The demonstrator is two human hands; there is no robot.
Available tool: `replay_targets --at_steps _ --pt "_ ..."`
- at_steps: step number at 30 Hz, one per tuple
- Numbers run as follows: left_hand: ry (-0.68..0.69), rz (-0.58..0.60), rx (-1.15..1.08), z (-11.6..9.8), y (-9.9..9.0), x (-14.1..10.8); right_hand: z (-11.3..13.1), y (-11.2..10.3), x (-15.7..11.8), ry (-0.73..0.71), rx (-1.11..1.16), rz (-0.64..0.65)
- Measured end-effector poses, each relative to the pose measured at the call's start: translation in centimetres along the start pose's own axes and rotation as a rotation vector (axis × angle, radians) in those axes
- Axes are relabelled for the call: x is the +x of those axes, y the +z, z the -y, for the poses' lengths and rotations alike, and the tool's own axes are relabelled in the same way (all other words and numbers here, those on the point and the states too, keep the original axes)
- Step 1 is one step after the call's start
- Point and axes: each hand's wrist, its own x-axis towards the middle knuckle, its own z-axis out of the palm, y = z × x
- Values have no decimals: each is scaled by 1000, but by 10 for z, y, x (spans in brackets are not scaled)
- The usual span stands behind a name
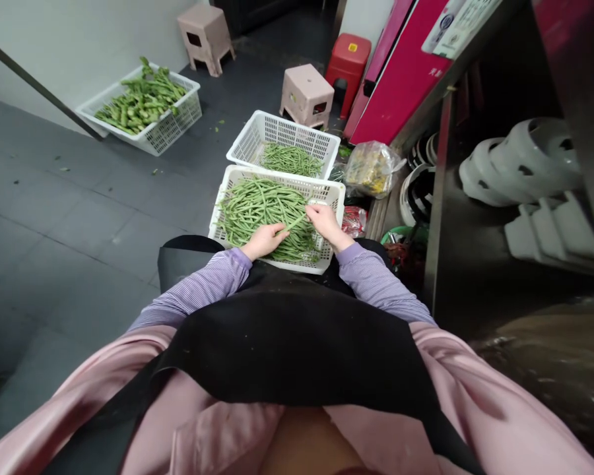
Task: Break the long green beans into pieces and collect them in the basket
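Observation:
A white plastic basket (332,192) heaped with long green beans (260,201) sits close in front of my lap. Above the heap, my left hand (266,241) pinches one end of a green bean (296,225). The fingers of my right hand (323,220) are closed on its other end, so it spans the gap between both hands. Just beyond, touching or nearly so, a second white basket (247,142) holds a smaller pile of green beans (292,160).
At the far left stands a white basket (173,134) of broad green pods. Pink stools (305,89) and a red stool (349,59) are ahead. Right of the baskets lie a clear plastic bag (373,169) and a metal shelf (438,198) with white dishes.

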Motion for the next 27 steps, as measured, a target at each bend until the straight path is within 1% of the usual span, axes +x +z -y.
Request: replay_targets --at_steps 2,3,6,7,8,9,10,12,13,14,15,16,17,19,20,22,23,24,25,26,27 --pt "21 -3 146 -7 -4 -2 -4 -4 2 -62 -188 -96" --pt "39 -9 209 -11 -7 -4 -7 -7 4 -49 -246 -128" --pt "119 -4 354 -20 -15 -10 -18 -18 9 110 -302 -200" --pt "150 11 395 -21 -17 -11 -21 -22 10 162 -279 -205" --pt "183 34 435 -21 -19 -11 -22 -25 8 206 -231 -184" --pt "219 65 472 -21 -20 -10 -22 -26 5 248 -159 -117" --pt "259 103 504 -21 -20 -9 -20 -27 1 292 -71 -3" --pt "335 170 543 -22 -17 -4 -13 -22 -13 382 109 317" --pt "362 191 551 -24 -15 -2 -9 -19 -20 395 169 484" --pt "377 201 550 -26 -13 0 -6 -15 -27 378 210 615" --pt "382 201 541 -29 -12 1 -4 -11 -34 339 242 695" --pt "380 193 521 -32 -12 2 -2 -8 -39 295 266 727" --pt "374 175 485 -34 -14 3 -2 -6 -43 254 287 724" --pt "328 88 358 -34 -24 3 -5 -6 -48 210 312 675" --pt "276 11 262 -33 -31 3 -7 -7 -49 206 309 659" --pt "106 -158 2 -27 -44 4 -10 -8 -50 219 288 667" --pt "-1 -201 -154 -24 -48 5 -12 -8 -50 232 283 684" --pt "-112 -194 -311 -21 -49 7 -12 -7 -51 245 282 708" --pt "-214 -150 -459 -18 -49 9 -12 -5 -52 254 286 725" --pt "-295 -98 -588 -16 -46 11 -11 -3 -53 254 294 733" --pt "-354 -74 -689 -15 -42 13 -10 -1 -54 249 307 726"
